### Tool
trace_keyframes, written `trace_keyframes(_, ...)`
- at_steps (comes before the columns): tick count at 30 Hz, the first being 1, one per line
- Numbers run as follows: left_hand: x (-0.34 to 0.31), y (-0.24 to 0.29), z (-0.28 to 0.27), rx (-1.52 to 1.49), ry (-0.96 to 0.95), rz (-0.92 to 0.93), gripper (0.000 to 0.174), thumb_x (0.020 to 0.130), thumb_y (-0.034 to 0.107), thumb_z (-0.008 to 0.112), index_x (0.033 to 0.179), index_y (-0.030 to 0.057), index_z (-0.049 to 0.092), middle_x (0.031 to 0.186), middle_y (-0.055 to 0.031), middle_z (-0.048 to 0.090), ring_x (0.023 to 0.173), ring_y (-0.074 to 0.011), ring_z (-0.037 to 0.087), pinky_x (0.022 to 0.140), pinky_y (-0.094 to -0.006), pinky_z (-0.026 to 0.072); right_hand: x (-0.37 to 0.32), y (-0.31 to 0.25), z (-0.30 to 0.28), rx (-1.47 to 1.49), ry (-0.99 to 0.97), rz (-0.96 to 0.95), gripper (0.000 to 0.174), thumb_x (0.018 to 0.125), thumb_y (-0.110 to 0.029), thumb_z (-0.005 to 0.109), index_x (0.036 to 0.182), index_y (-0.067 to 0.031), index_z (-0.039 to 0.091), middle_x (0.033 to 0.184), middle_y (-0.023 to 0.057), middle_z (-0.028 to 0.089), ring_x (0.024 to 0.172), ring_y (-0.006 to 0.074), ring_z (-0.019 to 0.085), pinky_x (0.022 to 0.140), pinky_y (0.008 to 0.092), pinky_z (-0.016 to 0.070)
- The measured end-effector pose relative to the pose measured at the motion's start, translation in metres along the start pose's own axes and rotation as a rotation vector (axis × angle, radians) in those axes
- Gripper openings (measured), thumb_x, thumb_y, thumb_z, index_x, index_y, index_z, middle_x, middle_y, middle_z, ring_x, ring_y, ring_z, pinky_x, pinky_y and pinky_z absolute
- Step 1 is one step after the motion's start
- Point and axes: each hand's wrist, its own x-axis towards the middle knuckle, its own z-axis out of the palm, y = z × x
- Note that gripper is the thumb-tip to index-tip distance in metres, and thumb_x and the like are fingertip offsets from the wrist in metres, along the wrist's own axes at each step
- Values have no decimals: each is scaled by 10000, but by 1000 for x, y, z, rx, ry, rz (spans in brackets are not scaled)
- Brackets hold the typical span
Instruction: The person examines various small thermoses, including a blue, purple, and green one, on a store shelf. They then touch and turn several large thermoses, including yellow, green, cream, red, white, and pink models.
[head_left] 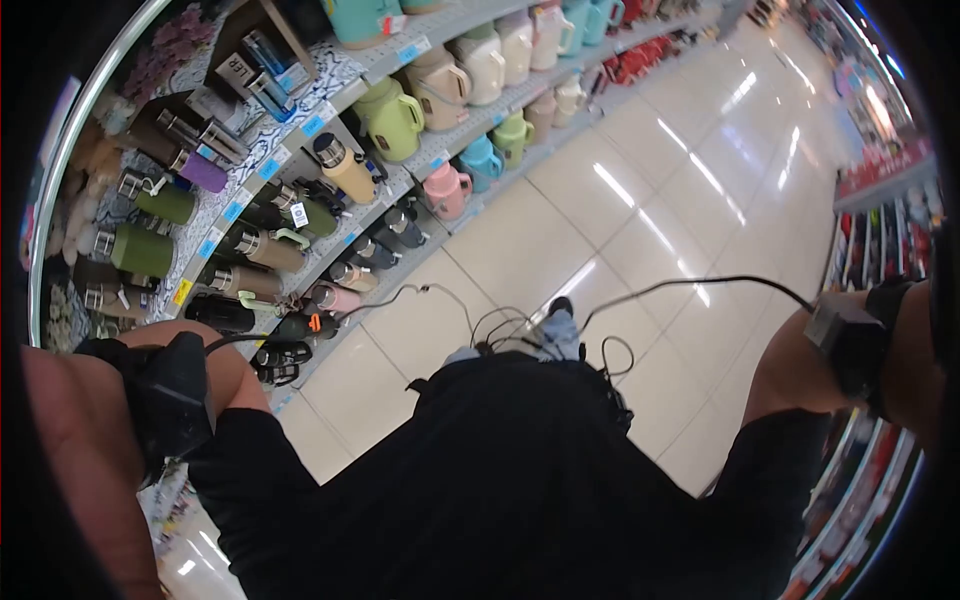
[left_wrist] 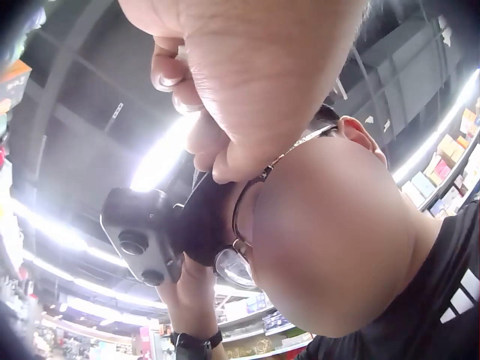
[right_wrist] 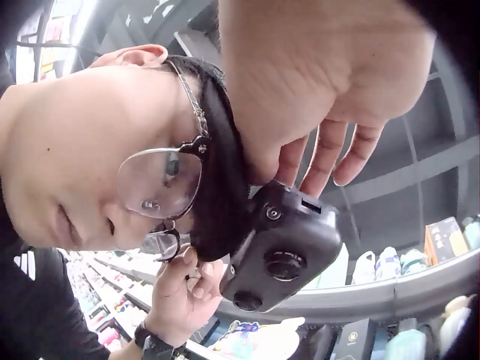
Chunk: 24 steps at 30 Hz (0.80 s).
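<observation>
Both my hands are raised to my head, so the head view shows only my forearms and the wrist cameras [head_left: 175, 395] [head_left: 850, 340]. A black head camera [right_wrist: 281, 255] [left_wrist: 139, 244] sits on a black head strap [right_wrist: 221, 195] [left_wrist: 199, 221] above the glasses [right_wrist: 161, 180]. My right hand [right_wrist: 322, 82] is over the camera, with its straight fingers [right_wrist: 322, 157] touching the camera's top. My left hand [left_wrist: 225, 97] [right_wrist: 184, 292] has its fingers curled and pinches the strap beside the glasses.
I stand in a shop aisle. On the left, shelves [head_left: 330, 75] hold flasks and pastel jugs [head_left: 390, 115]. A glossy tiled floor [head_left: 620, 230] runs ahead, with another shelf [head_left: 880, 180] on the right. Cables [head_left: 500, 325] hang over my black shirt.
</observation>
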Motion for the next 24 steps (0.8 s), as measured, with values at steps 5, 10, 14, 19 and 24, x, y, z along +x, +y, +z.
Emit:
trace_keyframes(5, 11, -6, 40, 96, -55, -14, 174, 843, 63, 613, 930, -61, 698, 812, -133, 671, 678, -192, 576, 612, -302, 456, -31, 64, -16, 101, -10, -102, 391, 1020, -267, 422, 1354, -100, 538, 1305, 142, 599, 1194, 354, 551, 1003, 487, 452)
trace_keyframes(10, 33, -9, 80, 200, -126, -63, 176, 841, 66, 613, 929, -63, 694, 810, -139, 669, 680, -202, 577, 613, -308, 459, -56, 125, -33, 215, 15, -182, 389, 1024, -273, 417, 1359, -116, 535, 1314, 127, 596, 1207, 347, 541, 1006, 481, 447)
trace_keyframes(14, 56, -7, 108, 288, -198, -138, 178, 839, 69, 613, 927, -65, 691, 808, -143, 667, 681, -210, 578, 615, -313, 461, -73, 170, -40, 338, 54, -233, 387, 1027, -279, 412, 1363, -129, 532, 1321, 115, 593, 1218, 340, 533, 1009, 476, 442)
trace_keyframes(19, 94, 18, 128, 453, -344, -204, 181, 837, 72, 613, 926, -67, 687, 806, -148, 665, 682, -220, 579, 616, -319, 464, -85, 214, -36, 481, 99, -359, 386, 1031, -285, 406, 1369, -145, 528, 1329, 101, 590, 1230, 333, 523, 1013, 470, 437)
trace_keyframes(24, 123, 49, 144, 583, -411, -276, 184, 834, 75, 612, 924, -69, 683, 804, -154, 663, 684, -230, 580, 618, -325, 467, -87, 232, -29, 579, 121, -439, 384, 1035, -292, 400, 1374, -161, 524, 1338, 86, 587, 1243, 325, 513, 1017, 463, 431)
